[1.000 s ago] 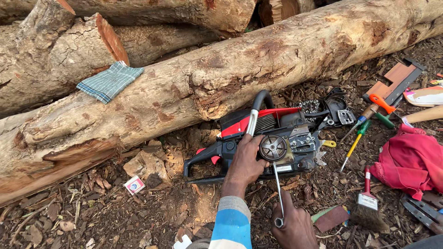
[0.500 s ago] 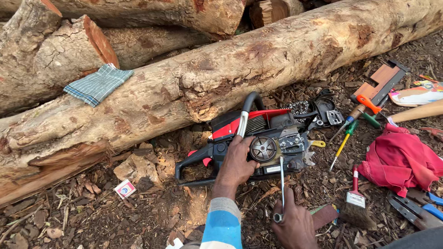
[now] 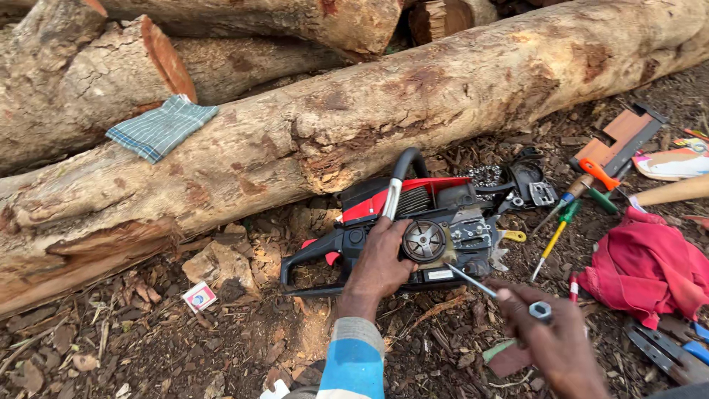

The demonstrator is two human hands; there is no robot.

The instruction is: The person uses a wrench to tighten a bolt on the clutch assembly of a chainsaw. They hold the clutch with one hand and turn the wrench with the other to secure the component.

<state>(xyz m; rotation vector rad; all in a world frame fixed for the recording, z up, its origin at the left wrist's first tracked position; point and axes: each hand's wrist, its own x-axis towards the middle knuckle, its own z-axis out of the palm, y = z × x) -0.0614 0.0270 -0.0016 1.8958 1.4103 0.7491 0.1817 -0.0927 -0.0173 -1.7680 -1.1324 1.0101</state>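
The red-and-black chainsaw body (image 3: 428, 229) lies on bark-strewn ground beside the log (image 3: 443, 111): heavy, rigid, best held by its handle. The left hand (image 3: 378, 260) presses it; the right hand (image 3: 550, 336) grips a slim metal socket wrench (image 3: 502, 294).

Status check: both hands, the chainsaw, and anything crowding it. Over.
Left hand braced on chainsaw body. Right hand holds metal socket wrench, tip at the engine side. Big log close behind; screwdrivers and red cloth lying right.
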